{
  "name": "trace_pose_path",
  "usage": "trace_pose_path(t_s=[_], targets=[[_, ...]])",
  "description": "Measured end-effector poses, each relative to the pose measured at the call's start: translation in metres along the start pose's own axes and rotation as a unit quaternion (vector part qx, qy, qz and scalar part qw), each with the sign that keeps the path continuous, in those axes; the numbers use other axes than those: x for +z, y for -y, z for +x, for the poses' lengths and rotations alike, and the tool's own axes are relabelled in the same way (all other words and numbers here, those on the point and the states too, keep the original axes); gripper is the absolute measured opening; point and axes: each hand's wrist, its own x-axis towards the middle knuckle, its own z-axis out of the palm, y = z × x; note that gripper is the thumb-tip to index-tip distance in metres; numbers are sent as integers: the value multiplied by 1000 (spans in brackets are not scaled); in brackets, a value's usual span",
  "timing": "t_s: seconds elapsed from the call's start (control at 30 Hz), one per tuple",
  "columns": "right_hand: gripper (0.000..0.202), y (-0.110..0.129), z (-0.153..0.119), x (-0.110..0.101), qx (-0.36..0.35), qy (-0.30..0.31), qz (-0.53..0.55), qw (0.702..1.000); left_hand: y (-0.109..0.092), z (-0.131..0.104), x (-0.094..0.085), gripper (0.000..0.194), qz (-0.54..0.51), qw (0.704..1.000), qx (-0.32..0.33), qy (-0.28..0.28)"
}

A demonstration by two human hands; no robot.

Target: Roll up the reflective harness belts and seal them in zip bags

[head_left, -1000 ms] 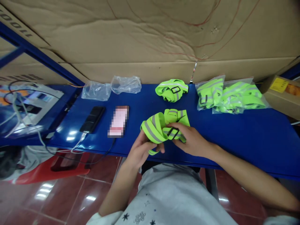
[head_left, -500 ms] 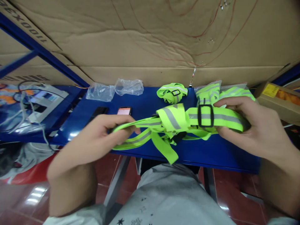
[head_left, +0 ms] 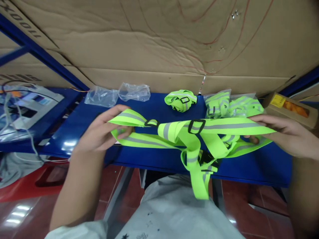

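A neon yellow-green strap harness (head_left: 171, 132) with grey reflective stripes and black buckles is stretched in the air over the blue table. My left hand (head_left: 106, 129) grips a loop at its left end, thumb and fingers around the band. At the right end, my right hand (head_left: 281, 132) holds another loop, with some fingers behind the band. Loose straps hang from the middle, one reaching past the table's front edge. Behind it lies a rolled green strap bundle (head_left: 181, 100). Bagged green straps (head_left: 218, 103) lie to the right of that bundle.
Two clear plastic bags (head_left: 134, 92) lie at the back of the blue table (head_left: 149, 159). A cardboard box (head_left: 290, 109) with a yellow label is at the right. Cables and a white device (head_left: 42, 103) lie at the left. Cardboard (head_left: 149, 43) stands behind.
My hands have moved apart, pulling the harness wider. Its folded middle has loosened, and straps now hang lower. The phone on the table is now hidden.
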Motion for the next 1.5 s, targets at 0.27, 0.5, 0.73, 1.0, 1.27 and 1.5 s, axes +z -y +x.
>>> trace_pose_path(t_s=[0.27,0.5,0.73,1.0,1.27,1.5], targets=[[42,9,15,12,73,0,256,964,5,3,-17,71,115,978,-127,121],[44,9,37,39,69,26,337,939,28,14,11,57,-46,998,-45,27],[84,1,59,41,204,141,280,927,37,31,18,57,-221,974,0,-49],[80,3,59,69,168,22,188,968,74,51,22,43,353,928,-39,-113],[70,11,67,90,207,24,358,910,90,20,133,47,602,753,226,140],[68,5,51,49,212,111,420,875,94,37,119,33,438,866,70,232]])
